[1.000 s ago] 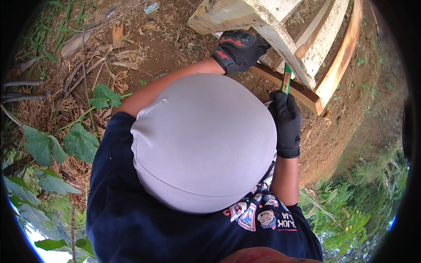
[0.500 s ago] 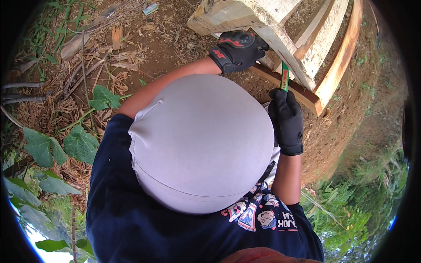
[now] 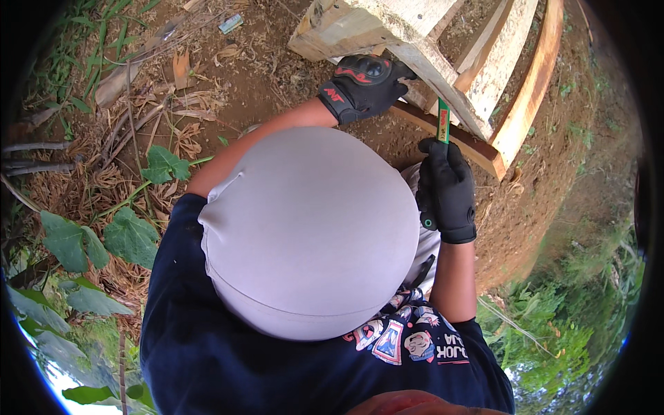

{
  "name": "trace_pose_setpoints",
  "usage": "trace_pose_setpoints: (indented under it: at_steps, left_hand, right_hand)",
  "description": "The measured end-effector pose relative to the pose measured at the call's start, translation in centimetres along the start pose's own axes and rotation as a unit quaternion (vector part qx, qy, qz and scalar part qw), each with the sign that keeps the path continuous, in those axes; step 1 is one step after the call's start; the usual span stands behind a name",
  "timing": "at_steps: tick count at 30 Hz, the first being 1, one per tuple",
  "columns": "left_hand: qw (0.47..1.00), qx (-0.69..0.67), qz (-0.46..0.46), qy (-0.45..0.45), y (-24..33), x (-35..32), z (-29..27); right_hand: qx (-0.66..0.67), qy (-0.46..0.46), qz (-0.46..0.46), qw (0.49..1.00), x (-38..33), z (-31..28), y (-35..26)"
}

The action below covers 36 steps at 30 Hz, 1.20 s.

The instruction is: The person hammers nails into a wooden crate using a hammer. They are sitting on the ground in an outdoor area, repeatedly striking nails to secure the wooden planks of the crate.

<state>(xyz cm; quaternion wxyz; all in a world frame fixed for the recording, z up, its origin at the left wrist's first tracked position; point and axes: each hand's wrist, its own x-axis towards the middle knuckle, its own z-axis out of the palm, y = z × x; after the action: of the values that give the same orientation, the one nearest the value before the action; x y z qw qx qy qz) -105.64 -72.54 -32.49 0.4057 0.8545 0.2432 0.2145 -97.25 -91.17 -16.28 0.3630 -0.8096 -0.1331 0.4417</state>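
In a black glove with red marks, my left hand (image 3: 366, 86) is closed at the near side of a pale wooden frame (image 3: 436, 66). Its fingers curl against the wood, and their tips are partly hidden. My right hand (image 3: 448, 192), also in a black glove, is wrapped round a green tool handle (image 3: 443, 123). The handle points away from me, and its far end disappears behind the frame's slanted piece, so the tool's kind does not show. A green ringed butt end shows below the fist. Curved slats (image 3: 532, 83) run along the frame's right side.
A large rounded pale grey fabric shape (image 3: 311, 235) fills the middle and hides the ground beneath. Brown soil (image 3: 256, 76) lies around the frame. Dry leaves and sticks (image 3: 187, 131) with broad green leaves (image 3: 131, 238) are at left; bushes (image 3: 546, 325) stand lower right.
The frame and my left hand sit slightly further left in view. My right hand has turned a little, so the handle's green butt end now shows below it. Both hands keep their grip.
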Motion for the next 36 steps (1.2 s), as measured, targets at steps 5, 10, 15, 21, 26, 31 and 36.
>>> trace_pose_setpoints:
  at_steps: [5,10,15,21,26,31,36]
  left_hand:
    - [1.000,-0.005,-0.008,-0.020,0.3,0.2,-0.3]
    - [1.000,-0.022,-0.001,-0.007,-0.3,0.8,0.4]
    - [0.999,0.031,-0.008,0.039,0.5,-0.4,1.5]
    - [0.983,0.106,0.018,0.147,-0.4,-1.0,2.0]
    - [0.978,0.128,0.044,0.156,-0.4,-1.0,1.4]
    - [0.984,0.088,0.068,0.138,0.0,-0.9,0.9]
    - [0.986,0.083,0.049,0.138,-0.1,-1.1,0.9]
  right_hand:
    - [0.078,-0.008,-0.060,0.995,0.5,0.0,0.7]
    - [0.097,-0.002,-0.082,0.992,0.5,0.5,0.8]
    - [0.108,-0.016,-0.078,0.991,1.2,0.7,1.3]
    - [0.063,0.004,-0.061,0.996,1.5,1.0,1.7]
    - [0.074,0.008,-0.033,0.997,0.9,1.7,1.1]
    - [0.290,-0.055,-0.012,0.955,1.0,1.0,4.3]
    - [0.316,-0.060,0.022,0.947,1.5,1.2,4.7]
